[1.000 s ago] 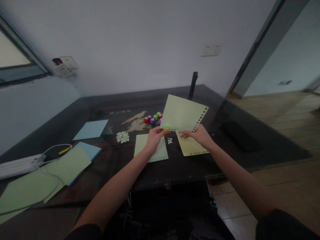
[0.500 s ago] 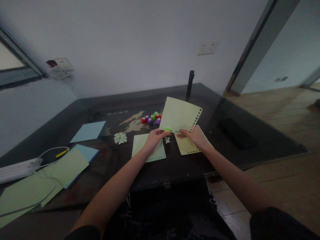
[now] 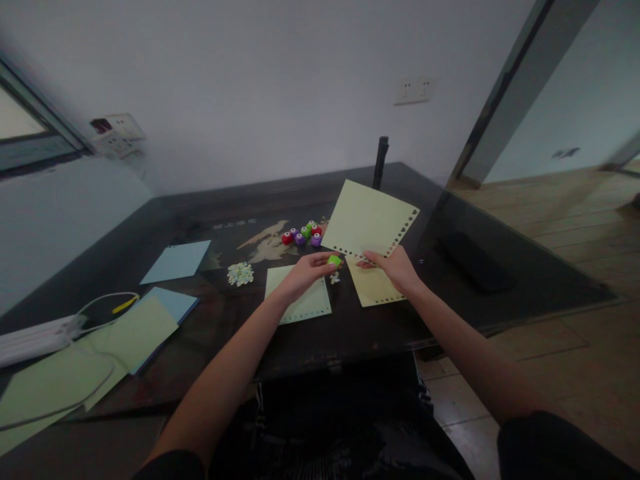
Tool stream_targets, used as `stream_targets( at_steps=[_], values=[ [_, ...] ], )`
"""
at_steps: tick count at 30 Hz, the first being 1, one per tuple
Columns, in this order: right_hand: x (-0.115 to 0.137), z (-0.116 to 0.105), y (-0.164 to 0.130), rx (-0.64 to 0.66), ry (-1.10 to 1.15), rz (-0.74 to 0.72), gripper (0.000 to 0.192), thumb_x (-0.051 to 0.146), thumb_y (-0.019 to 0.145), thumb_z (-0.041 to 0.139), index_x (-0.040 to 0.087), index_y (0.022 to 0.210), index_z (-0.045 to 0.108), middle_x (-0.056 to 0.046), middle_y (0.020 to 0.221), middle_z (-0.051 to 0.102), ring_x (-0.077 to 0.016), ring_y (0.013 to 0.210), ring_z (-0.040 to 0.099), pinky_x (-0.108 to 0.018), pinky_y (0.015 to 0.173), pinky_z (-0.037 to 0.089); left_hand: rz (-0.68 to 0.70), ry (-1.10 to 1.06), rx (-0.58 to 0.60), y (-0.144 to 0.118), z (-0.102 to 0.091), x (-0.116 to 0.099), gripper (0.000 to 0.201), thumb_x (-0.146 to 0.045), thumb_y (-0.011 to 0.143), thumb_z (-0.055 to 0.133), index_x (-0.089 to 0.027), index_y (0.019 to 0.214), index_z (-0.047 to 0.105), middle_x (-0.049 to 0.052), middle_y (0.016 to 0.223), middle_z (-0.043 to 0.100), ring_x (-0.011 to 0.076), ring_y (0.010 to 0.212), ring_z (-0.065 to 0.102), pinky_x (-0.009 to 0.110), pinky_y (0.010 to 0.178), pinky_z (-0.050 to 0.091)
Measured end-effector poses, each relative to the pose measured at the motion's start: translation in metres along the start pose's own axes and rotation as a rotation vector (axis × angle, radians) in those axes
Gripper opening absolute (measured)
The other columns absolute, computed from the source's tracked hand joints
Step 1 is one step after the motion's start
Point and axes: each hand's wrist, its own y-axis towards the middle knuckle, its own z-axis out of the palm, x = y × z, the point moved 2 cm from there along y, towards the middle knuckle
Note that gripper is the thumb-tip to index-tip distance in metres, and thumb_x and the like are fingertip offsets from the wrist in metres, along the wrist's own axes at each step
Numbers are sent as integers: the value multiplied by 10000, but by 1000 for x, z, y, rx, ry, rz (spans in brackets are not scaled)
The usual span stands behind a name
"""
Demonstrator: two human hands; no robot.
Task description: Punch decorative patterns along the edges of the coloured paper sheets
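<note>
Right hand (image 3: pixel 395 267) pinching the lower edge of a pale green punched sheet (image 3: pixel 367 220), raised and tilted above the dark table (image 3: pixel 360 333). Left hand (image 3: pixel 305 270) closed around a small green craft punch (image 3: pixel 334 261), just below that sheet's near edge, possibly touching it. Lying flat beneath: two more punched sheets (image 3: pixel 300 297). Beyond: a cluster of coloured punches (image 3: pixel 301 236) and a heap of paper cut-outs (image 3: pixel 241 274).

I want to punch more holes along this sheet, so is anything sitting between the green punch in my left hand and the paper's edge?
Nothing visible is in the way. The left hand holds the green punch right below the lower edge of the raised sheet, which the right hand pinches; only a small open gap separates them.
</note>
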Motion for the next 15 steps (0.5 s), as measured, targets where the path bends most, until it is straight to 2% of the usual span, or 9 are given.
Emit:
stream_targets(
  at_steps=[5,11,15],
  values=[
    [2,-3,1,-9,14,10,378,286,577,751,112,895,648,-124,900,721,-233,645,690,-384,658,596,-63,-89,68,0,-7,-5,322,-231,765,613,-90,1051,665,142,1042,673,177,915,610,327,897,436],
    [3,-5,2,-34,-17,-47,348,248,602,738,126,917,654,-111,840,719,-255,723,693,-382,647,596,-92,-61,-9,3,-15,-1,297,-271,796,561,-96,1001,687,157,997,681,175,828,606,306,791,464],
    [1,-7,4,-4,-14,-43,376,270,635,715,113,969,641,-120,860,711,-234,685,687,-377,636,594,-69,7,-35,3,-15,1,336,-340,795,572,-129,1035,676,148,989,682,157,753,598,291,694,469]
  ],
)
